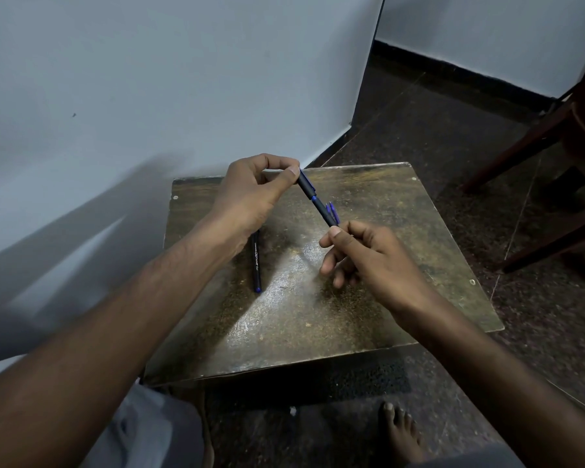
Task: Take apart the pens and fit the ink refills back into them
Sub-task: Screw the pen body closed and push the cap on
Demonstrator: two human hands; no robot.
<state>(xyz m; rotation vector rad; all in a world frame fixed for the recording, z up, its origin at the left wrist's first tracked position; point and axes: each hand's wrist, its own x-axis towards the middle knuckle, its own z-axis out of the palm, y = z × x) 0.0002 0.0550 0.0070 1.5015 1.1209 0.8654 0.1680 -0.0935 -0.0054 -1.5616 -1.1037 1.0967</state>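
1. A dark pen (313, 197) with blue trim is held in the air above the far half of a small worn table (318, 298), slanting from far left to near right.
2. The far end of this pen is pinched between the thumb and fingertips of the left hand (250, 194), which is closed on it.
3. The near end of the pen is gripped between the thumb and forefinger of the right hand (368, 255); the remaining fingers are curled underneath.
4. A blue ring is seen near the middle of the held pen, and blue parts (332, 211), possibly a clip or loose pieces, are seen just beside its near section. Their exact nature cannot be determined.
5. A second pen (256, 261) is laid flat on the left part of the table, partly hidden under the left wrist, with a blue tip at its near end.
6. White print is carried on the barrel of the second pen. The word "OCTANE" is read, followed by what appears to be "Gel"; a smaller word before it is not legible.
7. A pale wall (149, 79) is located behind the table, and a dark wooden chair (554, 130) is located at the far right.
8. A bare foot (402, 430) is placed on the dark floor near the table's front edge.
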